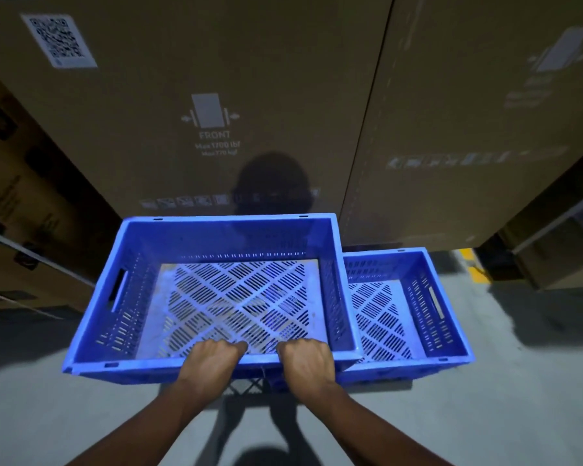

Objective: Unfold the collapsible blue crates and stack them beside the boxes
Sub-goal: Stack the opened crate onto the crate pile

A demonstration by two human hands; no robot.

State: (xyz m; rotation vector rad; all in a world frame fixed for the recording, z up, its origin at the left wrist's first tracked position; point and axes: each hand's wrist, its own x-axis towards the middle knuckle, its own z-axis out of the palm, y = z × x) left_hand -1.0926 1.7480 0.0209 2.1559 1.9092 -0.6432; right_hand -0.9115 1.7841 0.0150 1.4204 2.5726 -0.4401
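An unfolded blue crate (91, 317) with a perforated pale floor is held in mid air in front of me, its walls upright. My left hand (209, 359) and my right hand (305, 359) both grip its near rim, fingers curled over the edge into the crate. A second unfolded blue crate (448, 317) stands on the floor to the right, partly overlapped by the held one. Both crates sit close to the tall cardboard boxes (283, 95) behind them.
Large cardboard boxes fill the background; more strapped boxes (21, 203) lean at the left and another box (559, 243) stands at the right. Grey concrete floor (502, 415) lies below, with a yellow mark (473, 264) near the right boxes.
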